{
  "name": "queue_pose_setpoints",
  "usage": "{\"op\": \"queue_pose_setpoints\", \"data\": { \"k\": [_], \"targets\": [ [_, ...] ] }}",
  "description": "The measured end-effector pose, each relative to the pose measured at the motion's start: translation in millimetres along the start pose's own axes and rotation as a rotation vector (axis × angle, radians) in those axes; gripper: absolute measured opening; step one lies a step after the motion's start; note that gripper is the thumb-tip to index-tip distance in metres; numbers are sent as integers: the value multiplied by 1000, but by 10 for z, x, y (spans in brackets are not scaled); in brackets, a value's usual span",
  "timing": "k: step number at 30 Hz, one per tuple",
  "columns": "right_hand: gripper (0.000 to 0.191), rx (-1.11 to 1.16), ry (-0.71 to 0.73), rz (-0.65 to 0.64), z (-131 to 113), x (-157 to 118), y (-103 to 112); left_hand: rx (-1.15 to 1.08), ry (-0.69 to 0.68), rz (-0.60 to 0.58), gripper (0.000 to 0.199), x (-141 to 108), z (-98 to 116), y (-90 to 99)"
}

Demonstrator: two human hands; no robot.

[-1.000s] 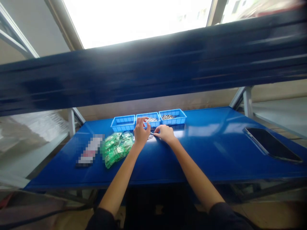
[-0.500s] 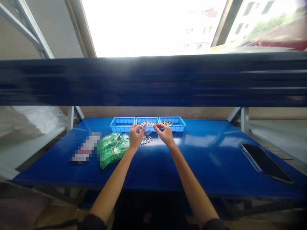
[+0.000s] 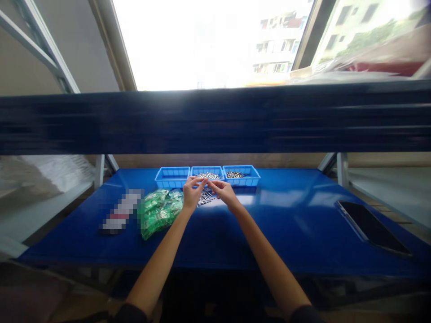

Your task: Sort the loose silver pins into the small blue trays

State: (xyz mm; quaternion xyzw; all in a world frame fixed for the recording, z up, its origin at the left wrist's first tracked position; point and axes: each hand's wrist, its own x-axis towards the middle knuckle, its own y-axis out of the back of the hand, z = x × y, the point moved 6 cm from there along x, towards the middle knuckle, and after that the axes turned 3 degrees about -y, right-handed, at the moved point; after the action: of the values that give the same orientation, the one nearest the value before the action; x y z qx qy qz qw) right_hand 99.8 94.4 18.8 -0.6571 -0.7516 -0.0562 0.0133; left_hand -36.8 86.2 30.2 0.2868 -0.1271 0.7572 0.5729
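Note:
My left hand (image 3: 192, 194) and my right hand (image 3: 225, 194) meet fingertip to fingertip just in front of the middle blue bin (image 3: 207, 169). Both are pinched; whatever sits between the fingers is too small to make out. Silvery screw-like pieces (image 3: 209, 176) lie in that bin, and darker metal pieces (image 3: 235, 174) in the right blue bin (image 3: 251, 181). The left blue bin (image 3: 173, 183) shows no contents. Below the hands, a loose pile of metal pieces (image 3: 204, 198) rests on the blue table (image 3: 215, 237). Green plastic packets (image 3: 160, 215) are heaped left of my left hand.
A dark phone-like slab (image 3: 373, 228) lies at the table's right. At the left is a pixelated grey-white item (image 3: 121, 211). A blue shelf beam (image 3: 215, 121) crosses above the table, with metal posts (image 3: 342, 170) at both sides.
My right hand has moved left, closing the gap to my left hand, so the fingertips now meet. The view has tilted slightly, and the beam appears lower.

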Motion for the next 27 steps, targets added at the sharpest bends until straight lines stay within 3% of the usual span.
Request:
{"op": "queue_pose_setpoints", "data": {
  "k": [3, 7, 10, 14, 21, 27],
  "targets": [
    [41, -28, 36, -8, 1, 9, -4, 63, -21, 20, 31, 6, 19, 37],
    [43, 2, 53, 89, -29, 8, 85, 161, -72, 17, 30, 17, 62, 69],
    [44, 15, 87, 140, -65, -4, 129, 333, -126, -76, 26, -2, 71, 26],
    [41, -20, 175, 117, -65, -2, 96, 567, -175, -197, 23, -51, 62, -36],
    [37, -49, 231, 168, 28, 46, 123, 521, -147, -166, 19, -16, 77, 1],
    [34, -90, 235, 155, 33, 33, 110, 536, -130, -248, 20, -39, 40, -42]
  ]
}}
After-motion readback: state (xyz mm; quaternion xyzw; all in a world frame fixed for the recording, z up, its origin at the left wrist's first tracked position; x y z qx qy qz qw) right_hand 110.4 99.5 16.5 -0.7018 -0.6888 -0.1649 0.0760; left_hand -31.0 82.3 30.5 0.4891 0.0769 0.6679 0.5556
